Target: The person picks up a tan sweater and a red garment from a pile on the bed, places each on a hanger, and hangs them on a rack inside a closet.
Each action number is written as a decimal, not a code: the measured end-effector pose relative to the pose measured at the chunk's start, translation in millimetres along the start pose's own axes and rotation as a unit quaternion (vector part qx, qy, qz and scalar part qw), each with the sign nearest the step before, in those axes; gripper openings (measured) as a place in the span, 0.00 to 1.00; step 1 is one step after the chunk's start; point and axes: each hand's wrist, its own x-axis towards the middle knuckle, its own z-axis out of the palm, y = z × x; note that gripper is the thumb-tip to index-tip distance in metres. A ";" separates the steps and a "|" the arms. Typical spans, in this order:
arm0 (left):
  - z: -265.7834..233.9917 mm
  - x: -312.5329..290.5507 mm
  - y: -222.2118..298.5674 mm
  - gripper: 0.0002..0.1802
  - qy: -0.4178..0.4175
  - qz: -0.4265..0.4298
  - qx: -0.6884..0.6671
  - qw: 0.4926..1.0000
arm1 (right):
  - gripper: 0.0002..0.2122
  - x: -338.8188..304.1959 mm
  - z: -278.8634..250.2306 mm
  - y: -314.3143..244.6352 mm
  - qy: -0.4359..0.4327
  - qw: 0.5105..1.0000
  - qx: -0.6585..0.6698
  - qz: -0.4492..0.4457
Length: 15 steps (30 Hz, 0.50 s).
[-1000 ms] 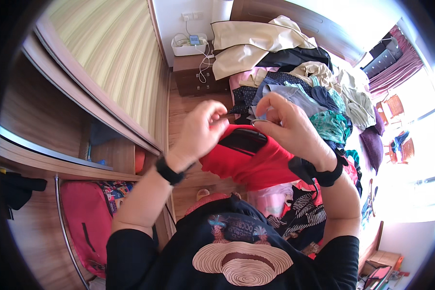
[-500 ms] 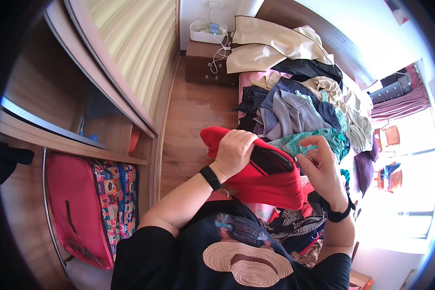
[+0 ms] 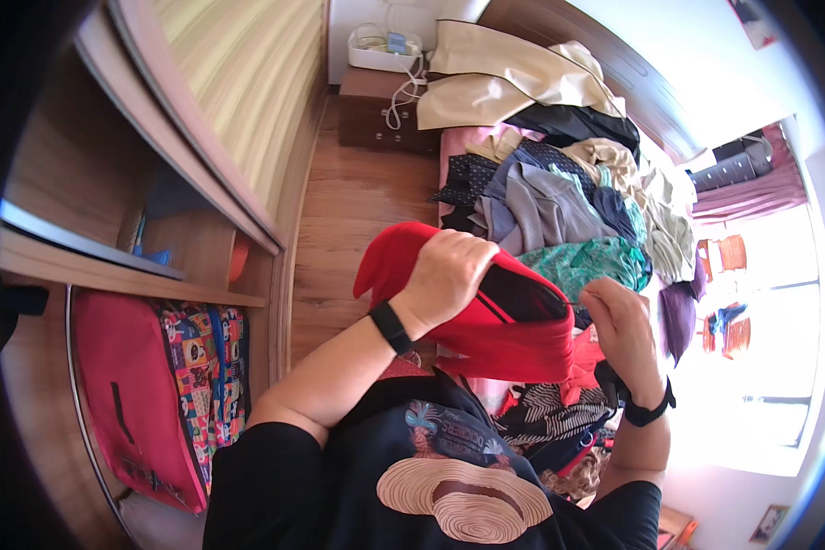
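Note:
In front of my chest I hold a red cloth item (image 3: pixel 513 353), soft and folded, with a dark opening along its top. Its exact kind cannot be told. My left hand (image 3: pixel 445 275) is closed over its upper edge, knuckles up. At the opening's right end, my right hand (image 3: pixel 621 330) is pinched, with a thin dark bit between its fingertips and the red cloth, too small to name. A teal patterned cloth (image 3: pixel 596 264) lies on the bed just beyond. Below the red item are a black-and-white striped cloth (image 3: pixel 555 420) and other garments.
Heaped clothes, including a grey garment (image 3: pixel 550 206), cover the bed. A brown nightstand (image 3: pixel 376 124) bears a white box (image 3: pixel 362 57) with cables. At left stands an open wardrobe with a pink bag (image 3: pixel 133 394) inside. Wood floor (image 3: pixel 353 206) runs between.
My right hand's fingers have gone from spread and curled to a closed pinch by the opening. The left hand keeps its hold, and the red item's left end has shifted slightly left and up.

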 end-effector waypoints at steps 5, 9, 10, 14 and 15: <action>-4.3 -10.5 -4.3 0.13 -0.036 -0.021 0.070 0.997 | 0.05 3.7 4.1 3.2 0.006 0.999 0.001 -0.047; -4.2 -11.5 -10.1 0.12 -0.034 -0.063 -0.008 0.997 | 0.07 7.3 1.1 5.2 -0.021 0.998 -0.022 -0.058; -6.7 -9.6 -11.4 0.12 -0.057 -0.085 -0.027 0.994 | 0.07 8.4 0.2 6.5 -0.034 0.997 -0.035 -0.062; -13.8 -4.3 -17.8 0.09 -0.121 -0.160 -0.112 0.973 | 0.08 10.3 2.1 11.6 -0.041 0.996 -0.026 -0.073; -15.5 -1.4 -19.7 0.08 -0.146 -0.193 -0.133 0.961 | 0.08 9.6 0.0 9.5 -0.045 0.996 -0.027 -0.066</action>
